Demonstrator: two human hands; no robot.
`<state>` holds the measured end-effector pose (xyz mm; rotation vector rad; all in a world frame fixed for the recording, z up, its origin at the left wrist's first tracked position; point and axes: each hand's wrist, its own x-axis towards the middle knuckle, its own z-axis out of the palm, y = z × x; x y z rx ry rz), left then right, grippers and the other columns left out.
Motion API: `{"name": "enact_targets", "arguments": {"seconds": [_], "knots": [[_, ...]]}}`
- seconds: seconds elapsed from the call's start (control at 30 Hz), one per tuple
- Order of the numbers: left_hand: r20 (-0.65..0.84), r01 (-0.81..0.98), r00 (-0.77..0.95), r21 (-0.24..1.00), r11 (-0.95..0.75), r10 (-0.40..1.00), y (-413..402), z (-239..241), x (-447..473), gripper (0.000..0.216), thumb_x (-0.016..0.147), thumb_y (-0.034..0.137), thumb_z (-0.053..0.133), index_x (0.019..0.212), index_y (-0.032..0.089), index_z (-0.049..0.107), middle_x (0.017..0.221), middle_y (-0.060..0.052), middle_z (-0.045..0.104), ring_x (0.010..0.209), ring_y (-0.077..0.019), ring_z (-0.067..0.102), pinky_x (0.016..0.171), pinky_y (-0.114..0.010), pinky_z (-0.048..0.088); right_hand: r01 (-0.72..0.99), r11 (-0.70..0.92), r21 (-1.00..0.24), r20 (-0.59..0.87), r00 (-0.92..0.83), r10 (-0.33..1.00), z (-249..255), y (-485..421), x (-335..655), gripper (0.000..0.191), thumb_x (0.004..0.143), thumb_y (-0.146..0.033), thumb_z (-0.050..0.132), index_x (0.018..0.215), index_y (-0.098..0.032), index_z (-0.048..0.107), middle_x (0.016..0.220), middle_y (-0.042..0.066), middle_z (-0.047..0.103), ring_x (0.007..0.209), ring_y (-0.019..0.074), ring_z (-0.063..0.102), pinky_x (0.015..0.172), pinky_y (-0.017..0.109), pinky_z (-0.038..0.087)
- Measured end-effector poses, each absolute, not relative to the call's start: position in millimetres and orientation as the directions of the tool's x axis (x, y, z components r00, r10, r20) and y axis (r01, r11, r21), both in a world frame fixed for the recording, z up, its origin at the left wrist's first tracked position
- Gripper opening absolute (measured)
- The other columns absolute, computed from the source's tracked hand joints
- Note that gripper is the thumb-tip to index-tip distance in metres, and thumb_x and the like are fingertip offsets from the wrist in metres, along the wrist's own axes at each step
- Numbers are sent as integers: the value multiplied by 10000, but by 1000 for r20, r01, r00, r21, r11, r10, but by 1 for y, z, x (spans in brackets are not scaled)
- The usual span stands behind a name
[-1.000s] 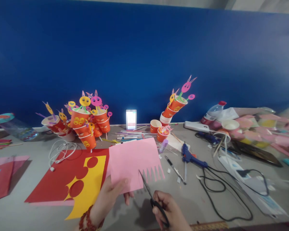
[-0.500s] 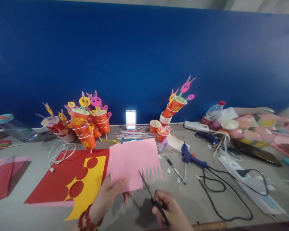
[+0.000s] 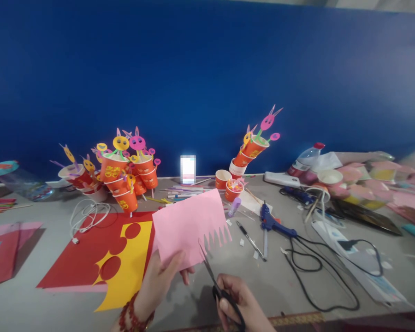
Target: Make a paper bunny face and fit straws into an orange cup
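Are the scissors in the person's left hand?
No, the right hand holds the scissors, while the left hand holds the pink paper.

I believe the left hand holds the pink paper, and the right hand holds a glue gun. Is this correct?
Not quite: in the head view, the right hand holds scissors, while the glue gun lies on the table. The left hand does hold the pink paper.

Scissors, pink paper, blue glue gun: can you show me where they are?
Scissors (image 3: 211,273), head view, on the blades.
Pink paper (image 3: 186,226), head view, middle of the sheet.
Blue glue gun (image 3: 271,223), head view, on its body.
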<state>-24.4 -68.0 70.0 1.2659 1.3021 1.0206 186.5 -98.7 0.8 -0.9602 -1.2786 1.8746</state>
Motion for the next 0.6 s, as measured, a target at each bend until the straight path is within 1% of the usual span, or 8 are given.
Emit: {"name": "enact_targets", "arguments": {"seconds": [0.13,0.27,0.47,0.6], "knots": [[-111,161,66,982,100,992,-69,71,-26,398,900,405,544,610,182,701,521,-48,704,563,-219,693,738,-306,563,-123,-304,-945,-204,-505,839,3,-98,186,636,663,-778,675,706,-233,351,446,-109,393,348,45,367,373,160,247],[-103,144,72,985,92,992,-69,69,-25,366,904,391,552,628,194,689,518,-38,702,557,-212,693,729,-288,561,-123,-324,-938,-226,-491,841,6,-99,185,650,640,-782,687,688,-237,337,457,-122,359,333,34,334,363,166,239],[-103,112,77,989,94,992,-69,67,-23,325,904,386,559,675,187,676,551,-32,714,523,-199,687,670,-277,566,-86,-325,-942,-246,-485,839,4,-98,185,664,617,-800,682,680,-239,333,440,-123,357,336,47,383,359,162,237],[-107,107,89,990,97,990,-70,68,-24,324,911,374,551,685,181,680,564,-27,718,516,-187,681,685,-272,564,-86,-315,-945,-237,-485,842,2,-97,186,656,628,-794,682,683,-235,343,435,-117,376,342,50,403,363,156,244]]}}
